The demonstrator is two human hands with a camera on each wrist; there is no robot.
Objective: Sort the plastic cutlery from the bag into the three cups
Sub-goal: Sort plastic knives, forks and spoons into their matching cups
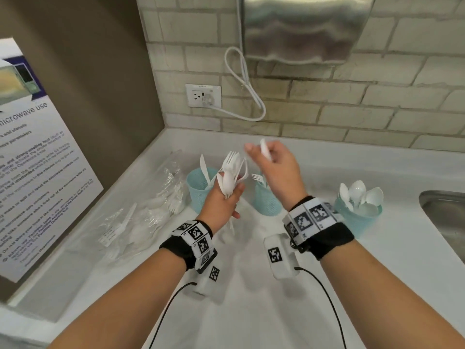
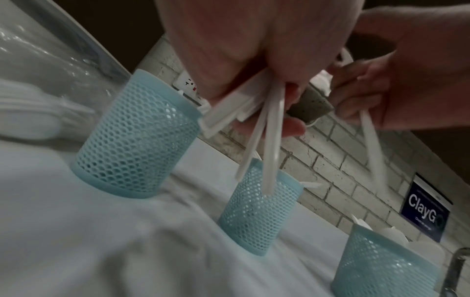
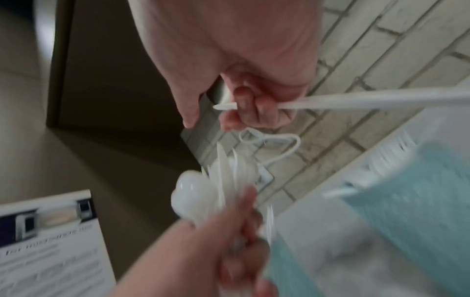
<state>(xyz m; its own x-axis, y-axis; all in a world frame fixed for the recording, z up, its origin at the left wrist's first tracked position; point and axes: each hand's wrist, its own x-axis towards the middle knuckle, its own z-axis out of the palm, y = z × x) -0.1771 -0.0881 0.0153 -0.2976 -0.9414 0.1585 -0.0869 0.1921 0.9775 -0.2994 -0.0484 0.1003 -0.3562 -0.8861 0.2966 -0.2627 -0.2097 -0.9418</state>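
Observation:
My left hand (image 1: 224, 200) grips a bundle of white plastic cutlery (image 1: 232, 172), forks and spoons fanned upward; its handles (image 2: 269, 140) stick out below the fist. My right hand (image 1: 274, 165) pinches a single white utensil (image 1: 265, 148), its handle (image 3: 381, 100) running out to the side; it looks like a spoon. Three light blue mesh cups stand in a row on the counter: the left cup (image 1: 201, 187) holds knives, the middle cup (image 1: 264, 197) holds forks, the right cup (image 1: 359, 215) holds spoons. The clear plastic bag (image 1: 141, 212) with more cutlery lies at the left.
A white cloth (image 1: 239, 285) covers the counter under the cups. A steel sink (image 1: 445, 217) opens at the right edge. A microwave notice (image 1: 32, 159) leans on the left wall. On the brick wall behind are a socket (image 1: 203, 95), a looped cord and a steel dispenser (image 1: 302, 28).

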